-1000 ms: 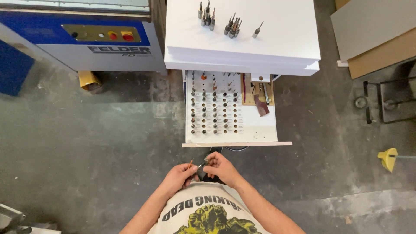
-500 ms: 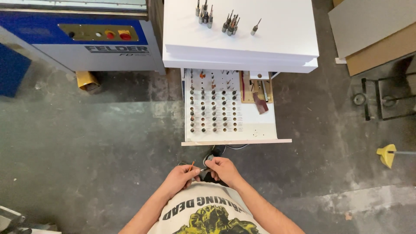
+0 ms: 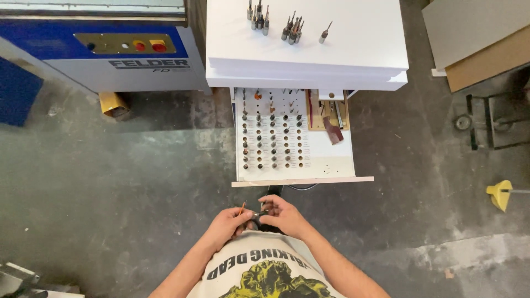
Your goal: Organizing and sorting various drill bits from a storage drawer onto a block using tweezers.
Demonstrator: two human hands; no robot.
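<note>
- White cabinet top [image 3: 353, 49] at 12 o'clock, drill bits [image 3: 292, 27] standing upright in small clusters on it, one lone bit [image 3: 324, 34] just right of them.
- Open drawer [image 3: 331, 160] below it: rows of bits in a drilled white rack [image 3: 273, 132], wooden tray [image 3: 326, 110] with small tools beside the rack.
- Blue-and-white machine [image 3: 110, 49] at 10 o'clock, red and yellow buttons [image 3: 150, 46].
- Stacked boards [image 3: 480, 44] at 2 o'clock.
- Yellow funnel-shaped piece [image 3: 499, 194] at 3 o'clock on stained concrete floor [image 3: 110, 193].
</note>
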